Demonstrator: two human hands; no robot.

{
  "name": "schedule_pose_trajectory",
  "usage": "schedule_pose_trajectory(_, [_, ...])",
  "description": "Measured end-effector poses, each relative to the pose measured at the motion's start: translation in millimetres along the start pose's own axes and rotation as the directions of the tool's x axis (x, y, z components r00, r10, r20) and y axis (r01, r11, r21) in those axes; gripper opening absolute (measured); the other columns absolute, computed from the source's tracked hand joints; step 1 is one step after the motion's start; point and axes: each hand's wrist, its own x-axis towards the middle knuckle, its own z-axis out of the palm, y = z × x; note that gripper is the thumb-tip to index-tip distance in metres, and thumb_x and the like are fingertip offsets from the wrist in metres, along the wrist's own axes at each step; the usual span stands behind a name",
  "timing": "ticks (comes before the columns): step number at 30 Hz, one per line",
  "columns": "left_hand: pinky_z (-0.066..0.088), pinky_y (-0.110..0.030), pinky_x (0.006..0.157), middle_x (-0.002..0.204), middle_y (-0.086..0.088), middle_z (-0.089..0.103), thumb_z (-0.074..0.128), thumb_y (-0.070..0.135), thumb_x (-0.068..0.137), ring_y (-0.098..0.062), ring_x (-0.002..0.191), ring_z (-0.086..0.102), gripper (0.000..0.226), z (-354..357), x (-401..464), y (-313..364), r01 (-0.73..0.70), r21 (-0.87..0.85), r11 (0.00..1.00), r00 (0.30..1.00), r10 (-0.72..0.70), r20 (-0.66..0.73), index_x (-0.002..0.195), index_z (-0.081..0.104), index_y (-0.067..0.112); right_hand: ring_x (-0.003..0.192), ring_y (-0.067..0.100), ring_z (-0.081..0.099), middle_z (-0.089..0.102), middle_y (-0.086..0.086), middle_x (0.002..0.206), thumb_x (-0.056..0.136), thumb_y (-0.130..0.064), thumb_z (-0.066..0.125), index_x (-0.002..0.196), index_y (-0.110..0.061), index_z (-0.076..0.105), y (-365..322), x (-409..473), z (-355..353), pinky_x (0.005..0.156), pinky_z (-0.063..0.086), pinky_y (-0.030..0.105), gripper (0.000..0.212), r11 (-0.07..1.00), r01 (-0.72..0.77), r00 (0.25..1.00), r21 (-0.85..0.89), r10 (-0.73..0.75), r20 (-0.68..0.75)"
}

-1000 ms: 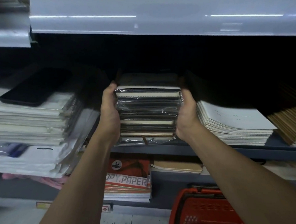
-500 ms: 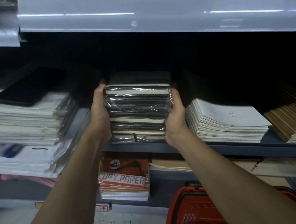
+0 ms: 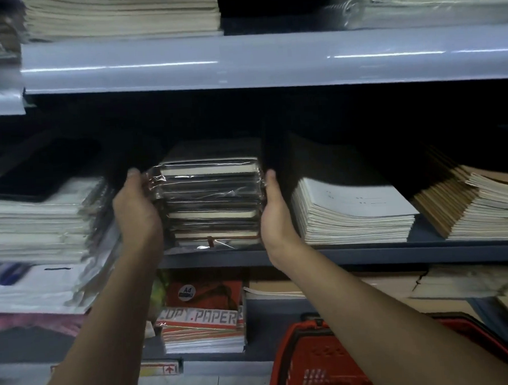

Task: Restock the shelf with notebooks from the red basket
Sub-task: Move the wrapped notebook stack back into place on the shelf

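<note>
We see a stack of plastic-wrapped dark-covered notebooks [image 3: 210, 205] standing on the grey-blue metal middle shelf [image 3: 367, 252], its front edge close to the shelf lip, with cream page edges showing between the black covers and a thin brown strap at the bottom. Our left hand [image 3: 136, 211] lies against the left side of the stack and our right hand [image 3: 274, 210] against the right side, so the stack sits clamped between both palms. On the left hand we make out the thumb laid along the upper wrapped corner; on the right, the thumb points up along the stack's right edge. The remaining fingers of both hands run behind the stack into the dark, and we cannot tell whether they are spread or pressed together. Just right of the stack lies a pile of white-covered paper booklets [image 3: 354, 213], and farther right a fanned pile of brown-covered notebooks [image 3: 471, 207]. To the left stands a tall pile of white wrapped paper goods [image 3: 34, 227] with a flat black slab [image 3: 39, 171] lying on top. The pale glossy upper shelf [image 3: 240, 63] carries more pale paper stacks. Below the middle shelf we read "COPY.PAPER" on a red and white pack [image 3: 202, 315]. The red plastic basket [image 3: 314, 362] sits at the bottom right, under our right forearm; its contents are hidden from us.
</note>
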Motion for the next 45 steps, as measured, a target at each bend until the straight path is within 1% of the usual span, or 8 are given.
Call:
schedule_pose_trajectory(5, [0.050,-0.034,0.076,0.080,0.000,0.071,0.047,0.032,0.084,-0.023,0.084,0.066,0.022,-12,-15,0,-0.090,0.085,0.992,0.978,0.104,-0.180,0.082,0.068,0.026,0.144,-0.002,0.029,0.037,-0.023,0.159,0.098,-0.077,0.030,0.161,-0.040,0.027,-6,-55,-13,0.119,0.021,0.030,0.073,0.979,0.105,0.994,-0.174,-0.101,0.033])
schedule_pose_trajectory(9, [0.051,-0.036,0.084,0.094,0.000,0.070,0.045,0.026,0.092,-0.019,0.092,0.065,0.020,-12,-70,9,-0.250,0.290,0.924,0.926,0.315,-0.207,0.094,0.065,0.026,0.114,-0.012,0.046,0.048,-0.038,0.120,0.108,-0.047,0.044,0.135,-0.047,0.042,-9,-90,-37,0.092,0.033,0.011,0.027,0.948,0.112,0.992,-0.298,-0.088,0.094])
schedule_pose_trajectory(12, [0.046,-0.031,0.082,0.100,-0.003,0.069,0.047,0.020,0.094,-0.015,0.092,0.061,0.023,-8,-102,15,-0.334,0.343,0.878,0.895,0.410,-0.176,0.103,0.067,0.015,0.104,-0.009,0.055,0.060,-0.025,0.116,0.106,-0.037,0.053,0.140,-0.032,0.050,-9,-111,-60,0.084,0.037,0.006,0.034,0.925,0.109,0.992,-0.363,-0.080,0.094])
schedule_pose_trajectory(22, [0.048,-0.030,0.076,0.090,0.000,0.071,0.057,0.016,0.096,-0.014,0.086,0.065,0.012,32,-211,-1,-0.402,0.340,0.850,0.904,0.311,0.293,0.093,0.066,0.023,0.103,0.003,0.064,0.070,-0.009,0.109,0.101,-0.027,0.062,0.124,-0.020,0.069,-30,-173,-147,0.094,0.051,0.024,0.025,0.911,0.115,0.987,-0.397,-0.151,-0.062])
schedule_pose_trajectory(30, [0.038,-0.030,0.108,0.135,0.008,0.061,0.051,0.026,0.105,-0.009,0.128,0.052,0.031,66,-215,-13,-0.163,0.270,0.949,0.910,0.039,0.413,0.134,0.062,0.025,0.107,-0.004,0.059,0.067,-0.011,0.117,0.103,-0.027,0.060,0.127,-0.022,0.065,-41,-175,-209,0.081,0.042,0.009,0.025,0.933,0.160,0.928,-0.322,-0.253,-0.272])
schedule_pose_trajectory(36, [0.022,-0.035,0.120,0.159,0.008,0.039,0.050,0.060,0.086,-0.012,0.147,0.033,0.078,100,-182,-32,0.128,0.200,0.971,0.894,-0.201,0.400,0.156,0.038,0.027,0.125,-0.001,0.052,0.057,-0.013,0.140,0.105,-0.037,0.055,0.145,-0.025,0.056,-46,-128,-235,0.106,0.037,0.020,0.042,0.973,0.177,0.918,-0.147,-0.218,-0.331])
schedule_pose_trajectory(40, [0.030,-0.025,0.109,0.131,0.017,0.062,0.043,0.047,0.104,-0.003,0.125,0.053,0.049,127,-157,-35,0.232,0.092,0.968,0.871,-0.248,0.424,0.144,0.051,0.020,0.140,0.011,0.047,0.059,-0.012,0.140,0.103,-0.044,0.055,0.128,-0.039,0.061,-50,-83,-237,0.120,0.033,0.036,0.027,0.990,0.142,0.942,-0.020,-0.141,-0.304])
schedule_pose_trajectory(45, [0.047,-0.045,0.101,0.127,-0.010,0.070,0.042,0.052,0.103,-0.030,0.122,0.063,0.057,149,-121,-39,0.388,0.030,0.921,0.815,-0.357,0.457,0.140,0.058,0.012,0.121,0.019,0.066,0.077,-0.003,0.113,0.103,-0.041,0.052,0.122,-0.020,0.068,-65,-30,-232,0.092,0.047,0.028,0.033,0.978,0.056,0.975,0.200,-0.011,-0.223])
